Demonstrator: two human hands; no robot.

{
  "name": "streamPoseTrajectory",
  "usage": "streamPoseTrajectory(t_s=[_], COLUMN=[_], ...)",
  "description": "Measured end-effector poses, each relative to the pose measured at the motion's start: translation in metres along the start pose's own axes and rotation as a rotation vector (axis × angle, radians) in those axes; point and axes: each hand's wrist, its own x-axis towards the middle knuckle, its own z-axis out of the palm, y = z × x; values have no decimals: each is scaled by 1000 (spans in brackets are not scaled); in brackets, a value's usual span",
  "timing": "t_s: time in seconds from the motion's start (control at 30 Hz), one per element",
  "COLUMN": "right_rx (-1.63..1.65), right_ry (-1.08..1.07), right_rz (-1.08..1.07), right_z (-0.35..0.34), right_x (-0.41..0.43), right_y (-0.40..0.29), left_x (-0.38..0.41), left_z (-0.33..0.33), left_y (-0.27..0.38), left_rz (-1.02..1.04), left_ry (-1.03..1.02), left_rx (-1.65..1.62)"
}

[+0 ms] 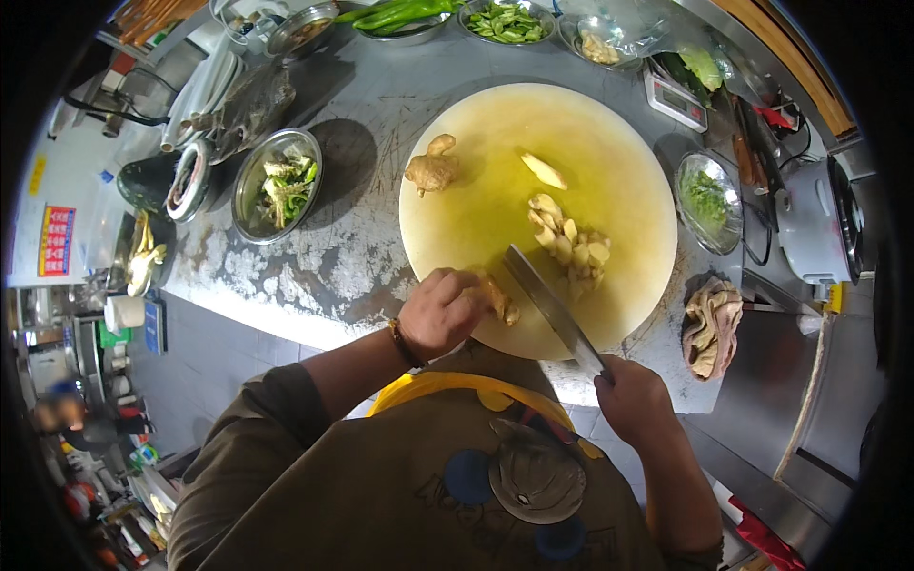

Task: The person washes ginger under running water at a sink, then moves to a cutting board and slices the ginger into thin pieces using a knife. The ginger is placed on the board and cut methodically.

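My right hand (634, 400) grips the handle of a cleaver (550, 307), its blade slanting up and left over the near part of a round cutting board (643, 178). At the board's near left edge, my left hand (444, 312) has its fingers on a piece of ginger root (503, 303), partly hidden by them. Beyond the blade lies a pile of cut ginger (575, 250). One longer peeled-looking ginger piece (544, 171) rests farther back. A whole knob of ginger (433, 166) sits at the board's far left.
Left of the board stands a steel bowl of green scraps (278, 187). Bowls of sliced green vegetable (505, 21) and pale pieces (598, 48) line the back. On the right are a digital scale (675, 98), a bowl of chopped greens (705, 202) and a crumpled cloth (712, 328).
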Motion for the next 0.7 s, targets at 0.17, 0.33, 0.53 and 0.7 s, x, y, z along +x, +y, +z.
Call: streamPoseTrajectory(t_s=[0.17, 0.33, 0.53, 0.7], right_rx=[-84, -39, 2, 48], right_ry=[20, 58, 71, 40], right_rz=[-17, -112, -81, -37], right_z=[-3, -4, -2, -4], right_x=[-8, -1, 9, 8], right_y=[-16, -18, -7, -9], left_x=[-5, 4, 11, 14], left_z=[6, 3, -5, 1], left_y=[5, -4, -23, -24], left_rz=[-36, -100, -18, -33], left_ry=[51, -19, -156, -175], left_rx=[12, -125, -193, -174])
